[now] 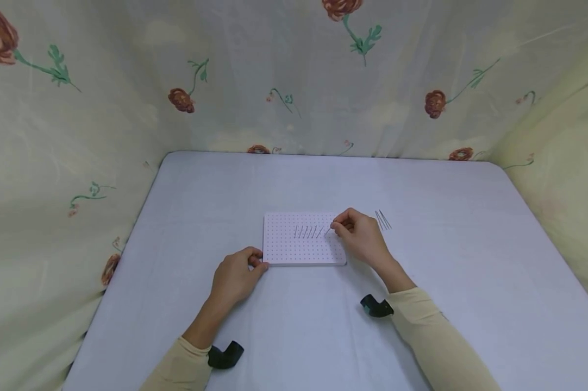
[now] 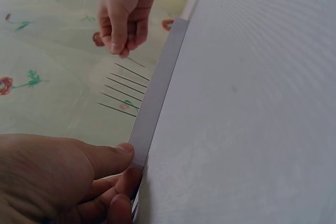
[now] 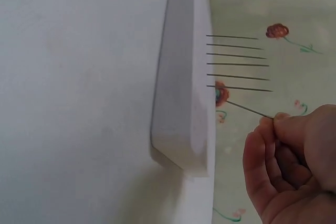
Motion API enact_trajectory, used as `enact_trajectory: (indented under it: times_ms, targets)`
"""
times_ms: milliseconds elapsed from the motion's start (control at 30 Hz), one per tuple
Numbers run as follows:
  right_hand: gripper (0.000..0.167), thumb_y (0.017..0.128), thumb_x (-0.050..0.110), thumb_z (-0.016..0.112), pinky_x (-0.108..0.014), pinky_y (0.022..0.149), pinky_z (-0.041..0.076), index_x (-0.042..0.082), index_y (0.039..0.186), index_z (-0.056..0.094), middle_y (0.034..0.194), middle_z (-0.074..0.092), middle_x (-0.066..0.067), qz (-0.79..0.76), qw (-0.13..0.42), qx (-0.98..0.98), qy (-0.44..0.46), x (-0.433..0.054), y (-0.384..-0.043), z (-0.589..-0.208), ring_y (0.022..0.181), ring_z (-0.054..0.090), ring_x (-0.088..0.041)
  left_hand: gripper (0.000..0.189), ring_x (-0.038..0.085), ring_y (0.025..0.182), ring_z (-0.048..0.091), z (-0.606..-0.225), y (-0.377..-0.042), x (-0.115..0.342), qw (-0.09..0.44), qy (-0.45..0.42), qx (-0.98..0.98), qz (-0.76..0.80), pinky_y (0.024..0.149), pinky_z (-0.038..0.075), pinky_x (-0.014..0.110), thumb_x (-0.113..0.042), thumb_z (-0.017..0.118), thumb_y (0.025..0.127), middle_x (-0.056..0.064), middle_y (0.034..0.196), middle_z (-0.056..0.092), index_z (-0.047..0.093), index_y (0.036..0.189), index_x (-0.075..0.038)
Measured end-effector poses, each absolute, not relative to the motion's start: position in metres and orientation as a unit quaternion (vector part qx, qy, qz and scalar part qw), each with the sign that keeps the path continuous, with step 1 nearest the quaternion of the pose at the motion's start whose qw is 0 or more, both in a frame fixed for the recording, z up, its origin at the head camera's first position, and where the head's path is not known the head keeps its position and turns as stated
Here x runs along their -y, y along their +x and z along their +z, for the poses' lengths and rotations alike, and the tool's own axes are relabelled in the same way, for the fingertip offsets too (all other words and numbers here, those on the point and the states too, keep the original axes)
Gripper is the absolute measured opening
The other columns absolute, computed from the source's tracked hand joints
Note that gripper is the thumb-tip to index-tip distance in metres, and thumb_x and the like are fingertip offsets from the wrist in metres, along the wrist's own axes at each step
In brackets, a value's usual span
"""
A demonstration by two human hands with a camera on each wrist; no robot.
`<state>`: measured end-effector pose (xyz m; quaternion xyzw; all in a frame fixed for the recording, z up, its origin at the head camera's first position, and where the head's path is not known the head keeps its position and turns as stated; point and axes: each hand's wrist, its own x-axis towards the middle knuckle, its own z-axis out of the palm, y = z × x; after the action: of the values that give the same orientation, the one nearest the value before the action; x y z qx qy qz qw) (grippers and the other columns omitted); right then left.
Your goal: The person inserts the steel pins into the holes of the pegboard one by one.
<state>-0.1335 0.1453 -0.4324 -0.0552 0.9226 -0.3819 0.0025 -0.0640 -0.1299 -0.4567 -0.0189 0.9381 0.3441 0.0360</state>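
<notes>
A white board with rows of small holes [image 1: 304, 255] lies on the table. Several thin metal pins [image 1: 307, 232] stand in it in one row, leaning slightly. My right hand [image 1: 362, 236] is over the board's right side, pinching another thin metal pin [image 3: 249, 109] between thumb and fingertips. In the right wrist view that pin slants toward the board, its lower end short of the board's edge. My left hand [image 1: 237, 274] holds the board's near left corner, the thumb [image 2: 113, 160] against the front edge and the other fingers bent at the side.
A few loose metal pins [image 1: 383, 220] lie on the table right of the board. White cloth covers the table [image 1: 216, 190]. Flowered curtains [image 1: 274, 65] hang behind and at both sides. A black wrist device [image 1: 376, 306] sits by each sleeve.
</notes>
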Motion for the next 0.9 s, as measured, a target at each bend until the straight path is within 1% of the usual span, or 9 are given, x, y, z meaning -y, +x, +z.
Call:
enact_trajectory:
  times_ms: [233,467,900]
  targets:
    - [0.008,0.098,0.016,0.068,-0.032,0.075,0.053,0.008,0.1,0.067,0.093,0.074,-0.008,-0.374,-0.006,-0.925,-0.071,-0.14,-0.133,-0.439,0.083,0.067,-0.019,0.027,0.014,0.065,0.054,-0.458,-0.065,0.13,0.036,-0.019,-0.939,0.341,0.056,0.039,0.026,-0.023,0.077,0.092,0.002,0.085,0.072,0.073,0.113,-0.006]
    - [0.009,0.098,0.016,0.068,-0.033,0.074,0.054,0.008,0.1,0.067,0.092,0.074,-0.008,-0.364,-0.011,-0.928,-0.08,-0.137,-0.133,-0.441,0.081,0.067,-0.02,0.029,0.014,0.064,0.054,-0.459,-0.065,0.13,0.036,-0.019,-0.94,0.339,0.054,0.039,0.026,-0.024,0.077,0.092,0.002,0.085,0.073,0.073,0.114,-0.006]
    - [0.008,0.098,0.015,0.068,-0.033,0.076,0.053,0.007,0.101,0.068,0.094,0.073,-0.008,-0.352,-0.004,-0.933,-0.078,-0.131,-0.131,-0.443,0.084,0.066,-0.02,0.028,0.014,0.067,0.055,-0.458,-0.064,0.129,0.036,-0.021,-0.941,0.337,0.056,0.04,0.026,-0.023,0.077,0.092,0.001,0.084,0.072,0.073,0.113,-0.006]
